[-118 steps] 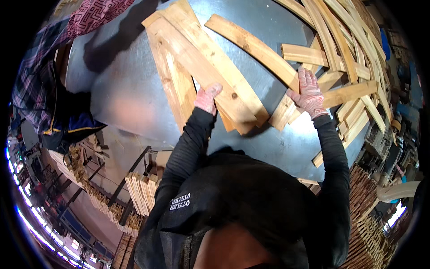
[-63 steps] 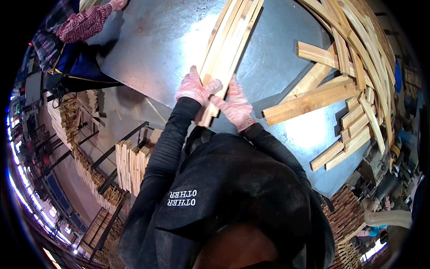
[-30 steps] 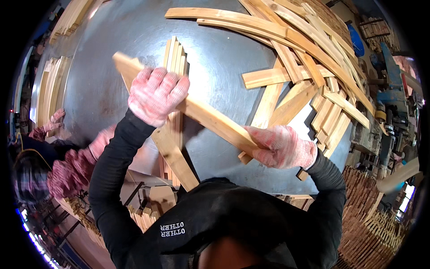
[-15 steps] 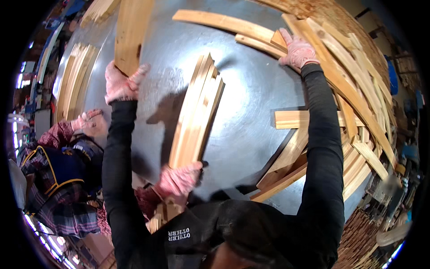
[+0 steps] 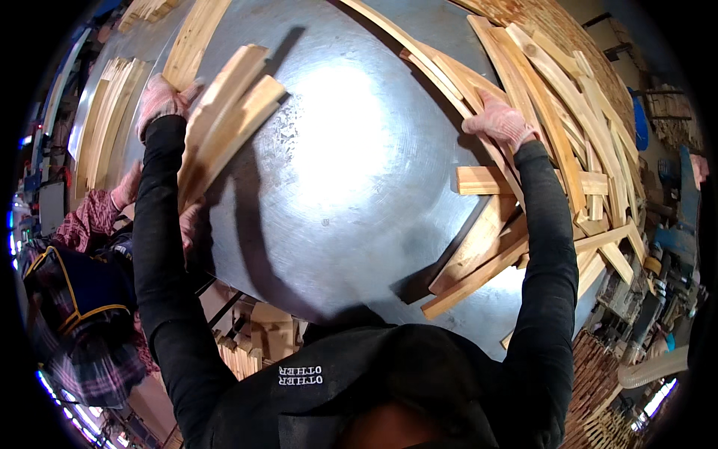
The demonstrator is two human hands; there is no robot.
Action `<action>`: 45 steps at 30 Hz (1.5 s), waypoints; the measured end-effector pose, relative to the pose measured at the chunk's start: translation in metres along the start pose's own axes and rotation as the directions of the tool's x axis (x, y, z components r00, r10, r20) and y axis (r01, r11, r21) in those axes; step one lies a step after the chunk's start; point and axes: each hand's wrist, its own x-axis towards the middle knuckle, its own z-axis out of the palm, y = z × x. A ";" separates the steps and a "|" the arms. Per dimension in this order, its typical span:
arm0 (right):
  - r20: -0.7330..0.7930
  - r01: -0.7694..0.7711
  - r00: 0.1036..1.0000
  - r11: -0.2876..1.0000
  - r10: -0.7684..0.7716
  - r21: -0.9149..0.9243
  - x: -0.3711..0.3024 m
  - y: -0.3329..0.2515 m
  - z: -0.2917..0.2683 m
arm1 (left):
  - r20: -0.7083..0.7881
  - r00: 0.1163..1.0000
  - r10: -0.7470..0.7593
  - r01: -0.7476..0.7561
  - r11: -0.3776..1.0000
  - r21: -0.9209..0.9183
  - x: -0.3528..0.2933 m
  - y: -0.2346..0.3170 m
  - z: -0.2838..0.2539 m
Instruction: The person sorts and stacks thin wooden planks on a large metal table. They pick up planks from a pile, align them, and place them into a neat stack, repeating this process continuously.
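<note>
My left hand [image 5: 166,103], in a pink-white knit glove, is closed around the near end of a long, flat wooden board [image 5: 196,41] at the far left. My right hand [image 5: 502,123], gloved alike, is closed on several narrow wooden strips [image 5: 441,69] at the edge of the heap on the right. Those strips run toward the far side of the table. Just right of my left forearm, a bundle of wooden pieces [image 5: 232,120] is held by a co-worker's gloved hand [image 5: 191,224], partly hidden by my arm.
A grey metal table [image 5: 321,217] lies in front of me. A heap of crossed wooden strips [image 5: 598,142] covers its right side. Stacked strips [image 5: 112,123] lie at the left. The co-worker's patterned sleeve [image 5: 86,221] reaches in from the left. A ribbed hose [image 5: 652,368] is at the lower right.
My left hand and the board have moved left. The strips at my right hand have swung round and come nearer. The co-worker's bundle has shifted to the left and tilted.
</note>
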 end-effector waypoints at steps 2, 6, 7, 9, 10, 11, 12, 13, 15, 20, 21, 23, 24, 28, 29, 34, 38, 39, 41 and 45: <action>0.023 0.129 0.991 0.988 -0.132 0.088 -0.035 0.013 -0.005 | 0.068 0.981 0.179 -0.110 0.817 -0.567 -0.027 0.017 0.003; 0.134 0.226 0.959 0.958 -0.251 0.178 -0.093 0.060 -0.003 | 0.354 0.924 0.143 0.188 0.635 -0.749 -0.105 0.045 0.093; 0.072 0.235 0.967 0.967 -0.243 0.096 -0.097 0.090 0.004 | 0.479 0.878 -0.006 0.154 0.950 -0.270 -0.147 0.078 0.049; 0.142 0.039 0.989 0.996 -0.050 0.081 -0.115 0.103 0.015 | 0.592 0.805 -0.039 0.204 0.955 -0.215 -0.195 0.057 0.089; 0.099 0.038 0.994 0.999 -0.042 0.038 -0.133 0.099 0.018 | 0.558 0.830 0.017 0.187 0.933 -0.306 -0.209 0.048 0.105; 0.065 0.044 0.997 0.999 -0.044 0.001 -0.148 0.093 0.024 | 0.518 0.853 0.058 0.170 0.908 -0.382 -0.218 0.036 0.111; -0.003 0.019 1.000 0.995 -0.020 -0.102 -0.147 0.127 0.032 | 0.516 0.852 0.089 0.127 0.921 -0.368 -0.217 0.046 0.097; 0.010 -0.016 1.000 1.000 0.016 0.019 -0.152 0.138 0.039 | 0.556 0.829 0.064 0.123 0.949 -0.292 -0.217 0.045 0.096; 0.035 -0.030 0.999 0.988 0.025 0.154 -0.166 0.146 0.043 | 0.452 0.892 0.020 0.057 0.986 -0.155 -0.221 0.063 0.084; -0.021 0.258 0.965 0.961 -0.262 -0.098 -0.199 0.150 0.077 | 0.107 0.961 0.256 -0.080 0.624 -0.778 -0.273 0.135 0.100; 0.029 0.214 0.976 0.977 -0.214 -0.007 -0.213 0.131 0.081 | 0.389 0.853 0.347 0.325 0.228 -0.918 -0.287 0.169 0.086; 0.059 0.284 0.958 0.955 -0.280 -0.080 -0.234 0.101 0.099 | 0.619 0.560 0.550 0.825 -0.436 -0.359 -0.292 0.219 0.102; 0.087 0.278 0.960 0.947 -0.267 -0.160 -0.243 0.092 0.111 | 0.696 0.462 0.549 0.887 -0.285 -0.364 -0.288 0.246 0.092; 0.157 0.386 0.921 0.888 -0.356 -0.250 -0.271 0.094 0.137 | 0.310 0.441 0.842 0.881 -0.473 0.031 -0.272 0.281 0.123; 0.206 0.361 0.927 0.896 -0.313 -0.259 -0.279 0.087 0.131 | 0.313 0.453 0.835 0.884 -0.466 -0.034 -0.271 0.280 0.120; 0.215 0.404 0.896 0.915 -0.389 -0.028 -0.305 0.085 0.097 | 0.495 0.467 0.733 0.844 -0.536 -0.002 -0.246 0.248 0.101; 0.131 0.292 0.912 0.839 -0.390 0.459 -0.299 0.101 0.046 | 0.646 0.546 0.534 0.838 -0.351 -0.418 -0.223 0.207 0.147; 0.067 0.303 0.920 0.808 -0.387 0.505 -0.284 0.102 0.036 | 0.664 0.554 0.503 0.832 -0.300 -0.467 -0.227 0.195 0.131; -0.041 0.330 0.926 0.751 -0.376 0.572 -0.254 0.094 0.014 | 0.621 0.562 0.546 0.804 -0.185 -0.565 -0.237 0.169 0.131; 0.090 -0.012 0.896 0.179 -0.435 0.984 -0.152 0.029 0.031 | 0.630 0.508 0.588 0.849 -0.216 -0.483 -0.275 0.158 0.133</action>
